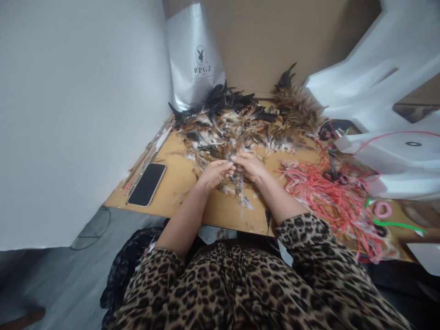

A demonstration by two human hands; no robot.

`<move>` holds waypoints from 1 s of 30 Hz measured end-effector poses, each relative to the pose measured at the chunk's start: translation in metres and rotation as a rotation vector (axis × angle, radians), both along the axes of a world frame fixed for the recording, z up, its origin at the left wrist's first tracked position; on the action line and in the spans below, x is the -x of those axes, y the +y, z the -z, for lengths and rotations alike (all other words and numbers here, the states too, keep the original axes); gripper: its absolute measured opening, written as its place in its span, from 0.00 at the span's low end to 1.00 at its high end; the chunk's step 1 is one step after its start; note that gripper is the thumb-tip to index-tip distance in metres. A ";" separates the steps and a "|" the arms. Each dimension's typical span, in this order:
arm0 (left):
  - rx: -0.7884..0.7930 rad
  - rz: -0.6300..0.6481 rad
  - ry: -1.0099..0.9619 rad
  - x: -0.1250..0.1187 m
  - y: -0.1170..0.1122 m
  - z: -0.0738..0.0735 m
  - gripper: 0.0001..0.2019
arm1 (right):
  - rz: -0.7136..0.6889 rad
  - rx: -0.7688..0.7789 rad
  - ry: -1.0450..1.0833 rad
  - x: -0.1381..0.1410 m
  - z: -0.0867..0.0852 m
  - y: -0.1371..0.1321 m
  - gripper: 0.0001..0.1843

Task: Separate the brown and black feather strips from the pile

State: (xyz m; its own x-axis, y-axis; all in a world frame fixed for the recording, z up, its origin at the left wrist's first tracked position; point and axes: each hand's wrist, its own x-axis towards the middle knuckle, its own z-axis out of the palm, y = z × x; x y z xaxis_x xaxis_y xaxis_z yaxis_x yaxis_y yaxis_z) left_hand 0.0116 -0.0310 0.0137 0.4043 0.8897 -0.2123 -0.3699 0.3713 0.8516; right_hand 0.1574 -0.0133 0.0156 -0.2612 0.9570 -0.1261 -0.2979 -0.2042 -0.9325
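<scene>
My left hand (216, 173) and my right hand (252, 167) meet over the middle of a wooden table (178, 183), fingers closed together on a small bunch of feathers (237, 181) that hangs down between them. Just beyond the hands lies a big heap of brown, black and white feathers (237, 121), spreading to the back of the table. A few loose feathers lie near the table's front edge.
A black phone (147, 184) lies at the table's left. A tangle of red strings (330, 197) covers the right side. A silver bag (195, 55) stands at the back, white foam pieces (378, 91) at the right, a white wall (75, 114) on the left.
</scene>
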 end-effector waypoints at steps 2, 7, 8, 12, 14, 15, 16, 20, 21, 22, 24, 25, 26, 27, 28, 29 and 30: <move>0.016 0.007 -0.021 0.001 0.001 0.001 0.07 | -0.004 0.001 0.015 0.001 0.001 0.000 0.15; -0.029 -0.136 -0.044 0.002 0.004 0.001 0.07 | 0.054 -0.025 0.114 -0.001 -0.005 0.001 0.15; -0.031 -0.163 -0.055 0.002 0.004 0.001 0.07 | 0.060 -0.037 0.139 -0.002 -0.007 0.001 0.15; -0.024 -0.134 -0.101 0.002 0.004 0.000 0.08 | 0.044 -0.102 0.178 0.000 -0.011 -0.002 0.17; -0.010 -0.090 -0.113 0.001 0.003 0.000 0.08 | 0.034 -0.112 0.166 0.005 -0.009 -0.005 0.17; 0.001 -0.075 -0.121 0.000 0.002 0.000 0.07 | 0.026 -0.112 0.157 0.008 -0.007 -0.006 0.18; 0.012 -0.065 -0.131 0.000 0.002 0.000 0.07 | 0.020 -0.111 0.149 0.010 -0.005 -0.007 0.18; 0.024 -0.058 -0.171 -0.001 0.002 0.000 0.06 | 0.005 -0.111 0.136 0.018 0.000 -0.010 0.18; 0.022 -0.062 -0.175 -0.001 0.003 0.000 0.06 | 0.001 -0.110 0.142 0.019 0.001 -0.011 0.18; 0.021 -0.067 -0.175 -0.001 0.003 -0.001 0.06 | -0.007 -0.105 0.151 0.020 0.001 -0.011 0.18; 0.016 -0.078 -0.177 -0.001 0.002 -0.002 0.05 | -0.015 -0.087 0.176 0.021 0.000 -0.012 0.18; 0.010 -0.086 -0.177 -0.001 0.002 -0.003 0.04 | -0.015 -0.074 0.186 0.021 -0.001 -0.012 0.18; -0.001 -0.097 -0.175 -0.001 0.002 -0.003 0.04 | -0.010 -0.060 0.191 0.021 -0.002 -0.012 0.17; -0.018 -0.116 -0.167 -0.002 0.002 -0.004 0.05 | -0.001 -0.048 0.190 0.020 -0.003 -0.013 0.18; -0.042 -0.146 -0.154 -0.002 0.002 -0.004 0.05 | 0.014 -0.040 0.186 0.020 -0.004 -0.012 0.18; -0.070 -0.185 -0.135 -0.002 0.001 -0.004 0.05 | 0.034 -0.037 0.180 0.019 -0.005 -0.012 0.18; -0.099 -0.231 -0.114 -0.003 0.002 -0.004 0.06 | 0.064 -0.041 0.174 0.017 -0.007 -0.012 0.18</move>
